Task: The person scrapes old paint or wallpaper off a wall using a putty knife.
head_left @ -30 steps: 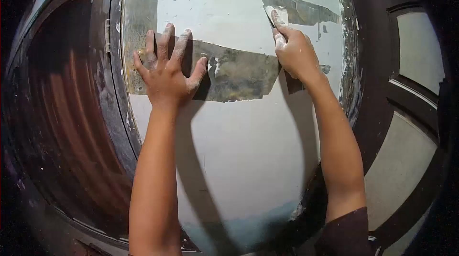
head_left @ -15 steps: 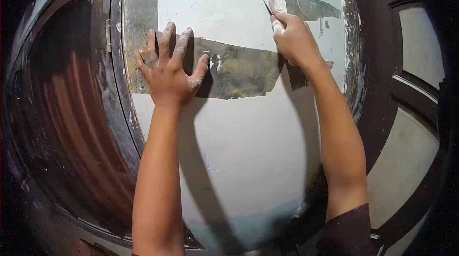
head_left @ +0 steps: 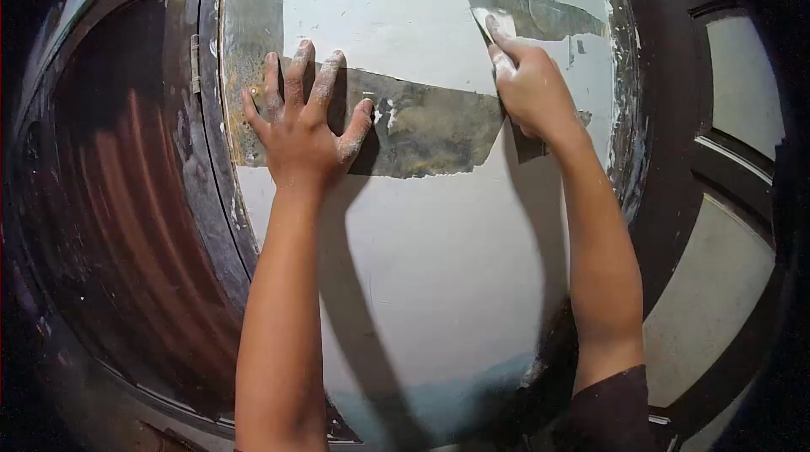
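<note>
My left hand (head_left: 308,144) lies with fingers spread over a bare grey patch (head_left: 430,127) of the white-painted surface (head_left: 447,250). White dust coats its fingertips. To the upper right, my right hand (head_left: 537,91) is closed around a scraper (head_left: 506,22), with the thumb pressed along its whitish blade. The blade's edge lies at the left end of a smaller bare strip (head_left: 557,17) near the top. The scraper's handle is hidden inside my fist. White residue also covers the right thumb and index finger.
A dark wooden door (head_left: 118,148) with a hinge (head_left: 195,64) stands on the left. On the right is a dark frame with pale panels (head_left: 747,72). Flaking paint runs along the right edge (head_left: 623,56). Shadows of both arms fall across the white surface.
My right hand and the scraper have moved slightly down and to the right. The left hand keeps its place on the grey patch, while the whole view has shifted a little.
</note>
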Motion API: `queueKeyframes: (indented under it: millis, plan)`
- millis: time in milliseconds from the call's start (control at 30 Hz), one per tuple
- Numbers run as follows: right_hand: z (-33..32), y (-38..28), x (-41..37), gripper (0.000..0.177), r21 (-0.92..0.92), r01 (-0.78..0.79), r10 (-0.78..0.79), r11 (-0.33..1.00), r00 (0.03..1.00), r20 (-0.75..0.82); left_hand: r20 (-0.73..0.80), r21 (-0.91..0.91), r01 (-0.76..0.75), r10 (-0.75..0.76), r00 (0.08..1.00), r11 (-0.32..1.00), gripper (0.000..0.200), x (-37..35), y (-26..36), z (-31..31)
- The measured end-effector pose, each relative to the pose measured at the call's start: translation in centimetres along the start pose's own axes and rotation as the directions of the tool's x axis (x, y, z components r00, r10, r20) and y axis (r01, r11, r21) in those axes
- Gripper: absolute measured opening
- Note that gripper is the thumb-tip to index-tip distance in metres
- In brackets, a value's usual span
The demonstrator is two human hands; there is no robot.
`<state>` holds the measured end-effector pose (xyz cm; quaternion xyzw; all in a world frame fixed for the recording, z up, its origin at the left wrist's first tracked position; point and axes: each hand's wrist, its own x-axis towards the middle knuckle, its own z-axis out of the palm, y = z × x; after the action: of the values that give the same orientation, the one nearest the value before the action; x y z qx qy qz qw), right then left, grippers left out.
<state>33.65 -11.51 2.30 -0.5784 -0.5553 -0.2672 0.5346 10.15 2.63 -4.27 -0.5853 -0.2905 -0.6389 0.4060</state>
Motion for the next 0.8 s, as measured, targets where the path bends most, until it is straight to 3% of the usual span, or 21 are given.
queueKeyframes:
  millis: [33,200,267,333,467,533,600,800]
  plan:
    - [-0.5,0.1,-0.6,0.041,-0.045,-0.004,0.007,0.999,0.998,0.059,-0.009,-0.008,-0.003,0.003,1.0,1.0,0.063,0.0,0.0,0.0]
    - [-0.7,4.6,-5.0,0.043,-0.074,0.11,-0.108,0.991,0.994,0.028,-0.014,-0.009,0.006,-0.006,1.0,1.0,0.061,0.1,0.1,0.1]
    - [-0.6,5.7,-7.0,0.039,-0.09,0.095,-0.093,0.991,0.995,0.026,-0.024,-0.006,0.006,-0.006,1.0,1.0,0.06,0.1,0.0,0.2]
    - [-0.8,5.7,-8.0,0.033,-0.11,-0.075,0.086,0.991,0.991,0.099,-0.036,-0.027,0.008,-0.009,0.999,1.0,0.061,0.1,0.1,0.2]
    - [-0.1,5.2,-8.6,0.03,-0.096,-0.063,0.067,0.993,0.997,0.038,-0.026,-0.014,0.003,-0.003,1.0,1.0,0.062,0.1,0.1,0.0]
    - [0.7,5.5,-7.6,0.03,-0.1,0.034,-0.034,0.994,0.999,-0.001,-0.025,-0.019,-0.002,0.001,1.0,1.0,0.062,0.1,0.1,0.1]
    - [0.4,5.1,-7.6,0.03,-0.078,-0.046,0.049,0.996,0.998,0.038,-0.005,0.001,0.005,-0.005,1.0,1.0,0.062,0.0,0.2,0.1]
    - [0.4,5.0,-6.6,0.03,-0.09,-0.058,0.065,0.994,0.995,0.073,0.003,0.001,0.015,-0.015,1.0,1.0,0.063,0.0,0.1,0.1]
